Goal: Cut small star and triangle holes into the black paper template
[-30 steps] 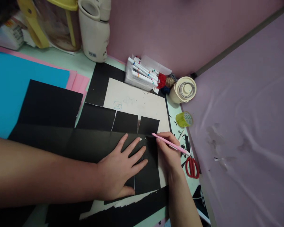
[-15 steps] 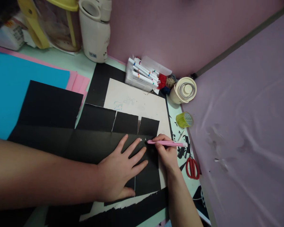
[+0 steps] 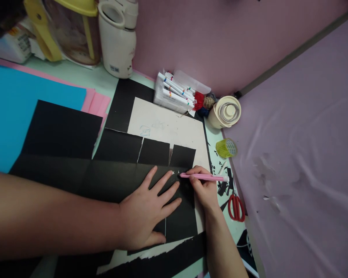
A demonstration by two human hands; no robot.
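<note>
My left hand [image 3: 149, 210] lies flat with fingers spread on a large black sheet of paper [image 3: 113, 177]. The sheet has slits along its upper edge that divide it into flaps. My right hand [image 3: 203, 187] is closed round a slim pink craft knife [image 3: 201, 176], with its tip down on the black paper just beyond my left fingertips. Near the tip are a small white star shape [image 3: 173, 173] and a smaller white mark [image 3: 178, 172]. Below the paper lies a pale board [image 3: 165, 119] with faint blue scribbles.
Red-handled scissors [image 3: 236, 207], black paper scraps [image 3: 226, 185] and a yellow-green tape roll [image 3: 226, 148] lie to the right. Behind stand a box of markers [image 3: 175, 94], a cream canister [image 3: 226, 112], a white bottle [image 3: 117, 42] and a yellow-lidded jug [image 3: 72, 31]. Blue sheets [image 3: 26, 96] lie left.
The knife tip has shifted very slightly left and the white mark by it looks a little fuller. My left hand stays in place; the whole view has dropped slightly.
</note>
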